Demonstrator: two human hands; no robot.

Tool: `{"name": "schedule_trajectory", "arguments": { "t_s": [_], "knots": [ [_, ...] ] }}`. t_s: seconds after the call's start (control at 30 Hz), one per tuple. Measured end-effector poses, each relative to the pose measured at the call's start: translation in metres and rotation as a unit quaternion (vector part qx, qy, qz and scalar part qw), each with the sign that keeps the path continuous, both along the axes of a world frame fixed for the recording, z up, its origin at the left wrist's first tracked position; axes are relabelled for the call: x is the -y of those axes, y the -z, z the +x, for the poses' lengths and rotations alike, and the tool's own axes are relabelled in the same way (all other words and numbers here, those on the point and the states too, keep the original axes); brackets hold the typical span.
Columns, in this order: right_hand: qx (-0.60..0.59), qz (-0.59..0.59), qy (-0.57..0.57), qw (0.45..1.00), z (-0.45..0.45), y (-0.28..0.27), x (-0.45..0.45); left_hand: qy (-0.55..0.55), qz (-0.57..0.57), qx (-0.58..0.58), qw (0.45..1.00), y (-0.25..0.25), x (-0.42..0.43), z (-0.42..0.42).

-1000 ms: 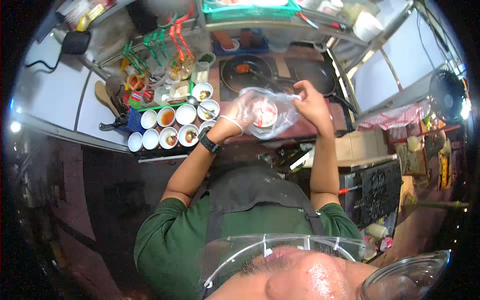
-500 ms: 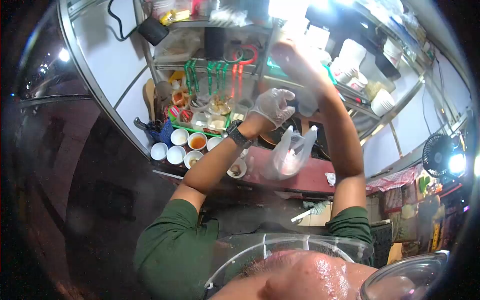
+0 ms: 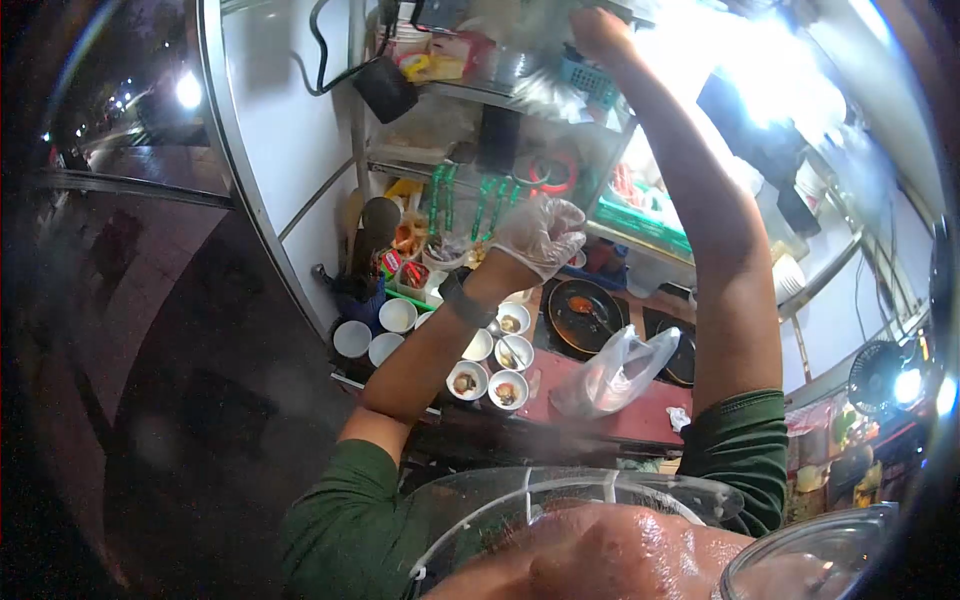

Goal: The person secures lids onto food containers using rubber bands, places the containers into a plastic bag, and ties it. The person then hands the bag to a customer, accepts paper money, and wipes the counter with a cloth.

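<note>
Left hand (image 3: pixel 545 238), head view: gloved, fingers curled in, nothing visible held. Right hand (image 3: pixel 600 38) up beside far basket (image 3: pixel 590 82); grip unclear. Bag (image 3: pixel 612 378), in both hands one second ago, now stands released on near counter (image 3: pixel 650 424).

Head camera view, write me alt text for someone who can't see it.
A person's right hand is raised high near a blue basket; the gloved left hand hovers, fingers curled. A translucent plastic bag stands on the red counter before a frying pan, with small white bowls to its left.
</note>
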State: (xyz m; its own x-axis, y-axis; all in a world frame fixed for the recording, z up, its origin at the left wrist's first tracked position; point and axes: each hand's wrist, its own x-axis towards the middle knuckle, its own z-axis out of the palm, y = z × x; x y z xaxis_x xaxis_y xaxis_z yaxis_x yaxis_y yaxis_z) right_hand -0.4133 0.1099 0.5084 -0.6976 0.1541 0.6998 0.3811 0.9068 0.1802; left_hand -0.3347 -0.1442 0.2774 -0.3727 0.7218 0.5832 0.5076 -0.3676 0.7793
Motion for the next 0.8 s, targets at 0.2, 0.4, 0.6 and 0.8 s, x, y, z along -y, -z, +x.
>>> {"name": "schedule_trajectory", "arguments": {
  "t_s": [0.2, 0.4, 0.6, 0.8],
  "knots": [
    [0.113, 0.096, 0.094, 0.984, -0.071, -0.015, -0.096, -0.064, 0.073, -0.082, 0.992, 0.040, 0.006, -0.053],
    [0.252, 0.128, -0.289, 0.915, -0.056, 0.022, -0.028, -0.121, 0.028, -0.143, 0.982, 0.021, 0.013, -0.073],
    [0.347, 0.175, -0.250, 0.887, -0.060, 0.041, -0.014, -0.121, 0.075, -0.119, 0.983, 0.024, 0.000, -0.075],
    [0.140, -0.063, -0.207, 0.966, -0.001, 0.045, 0.025, -0.124, 0.113, -0.116, 0.979, 0.023, -0.011, -0.067]
  ]
}}
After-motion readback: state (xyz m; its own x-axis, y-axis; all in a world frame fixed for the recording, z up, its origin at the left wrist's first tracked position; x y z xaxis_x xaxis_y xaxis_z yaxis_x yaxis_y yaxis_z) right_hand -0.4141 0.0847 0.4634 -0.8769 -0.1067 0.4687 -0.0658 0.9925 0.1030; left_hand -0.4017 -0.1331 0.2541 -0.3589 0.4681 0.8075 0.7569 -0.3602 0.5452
